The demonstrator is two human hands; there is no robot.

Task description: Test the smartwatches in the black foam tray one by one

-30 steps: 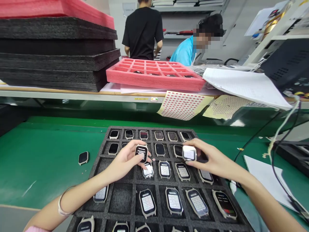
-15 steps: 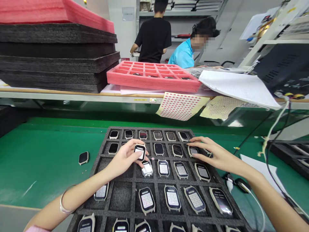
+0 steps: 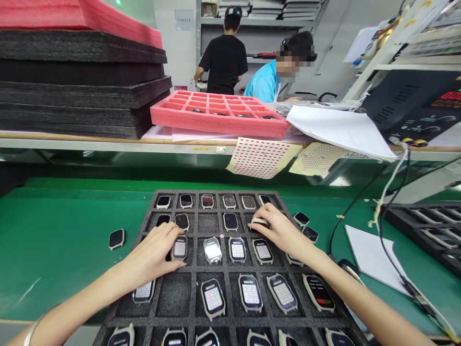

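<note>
A black foam tray (image 3: 175, 295) holds smartwatches in its compartments, many with lit white grid screens. My left hand (image 3: 153, 252) is closed around a smartwatch (image 3: 179, 248) in the third row, fingers at its top edge and thumb at its bottom. In the second row, my right hand (image 3: 275, 226) pinches another smartwatch (image 3: 260, 222), which is tilted and partly covered by the fingers. Between the hands lie a glare-lit smartwatch (image 3: 212, 250) and a dark-screened smartwatch (image 3: 231, 221). My right hand and forearm hide some compartments on the right.
One smartwatch (image 3: 116, 239) lies on the green mat (image 3: 65, 230) at left; two more (image 3: 306, 226) sit right of the tray. A pink foam tray (image 3: 219, 126) and stacked black foam (image 3: 72, 96) stand on the shelf. Cables (image 3: 391, 240) hang at right. Two people are behind.
My left hand has brought its smartwatch down and left into a third-row compartment. My right hand has shifted left from the tray's right-hand column. The view has turned slightly right.
</note>
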